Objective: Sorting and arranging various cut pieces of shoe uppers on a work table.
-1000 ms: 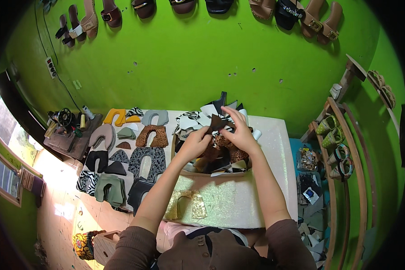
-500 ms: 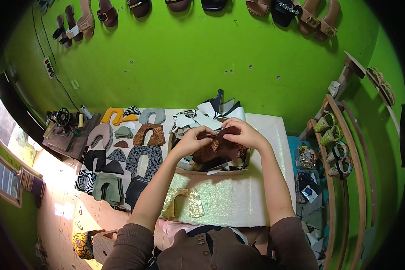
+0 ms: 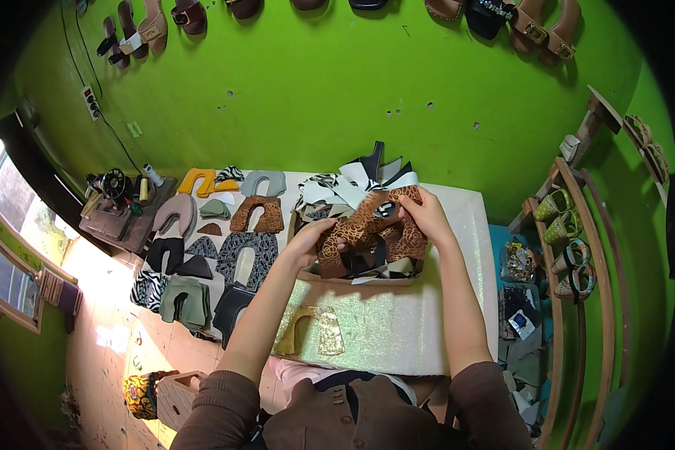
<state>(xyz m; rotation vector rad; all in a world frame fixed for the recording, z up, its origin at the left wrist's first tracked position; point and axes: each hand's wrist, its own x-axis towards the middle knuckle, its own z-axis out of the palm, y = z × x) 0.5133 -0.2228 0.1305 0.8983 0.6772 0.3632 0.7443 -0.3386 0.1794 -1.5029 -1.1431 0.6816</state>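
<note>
Behind brown patterned material (image 3: 361,229), half-hidden scraps (image 3: 358,177)

Above a box (image 3: 397,283) of scraps (image 3: 356,180) on a table (image 3: 457,307), a held piece (image 3: 364,229) spans the left hand (image 3: 311,242) and the right hand (image 3: 425,215). A lone cutout (image 3: 330,330) lies before the box; rows of cutouts (image 3: 259,215) stretch to its left. A sewing machine (image 3: 112,187) stands farther left, a rack (image 3: 610,307) right of the table, sandals (image 3: 153,28) on the wall (image 3: 315,97) behind.

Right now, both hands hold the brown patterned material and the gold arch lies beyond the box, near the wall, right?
No: the head view shows the gold arch on the near side of the box. Left hand and right hand do hold the material.
</note>
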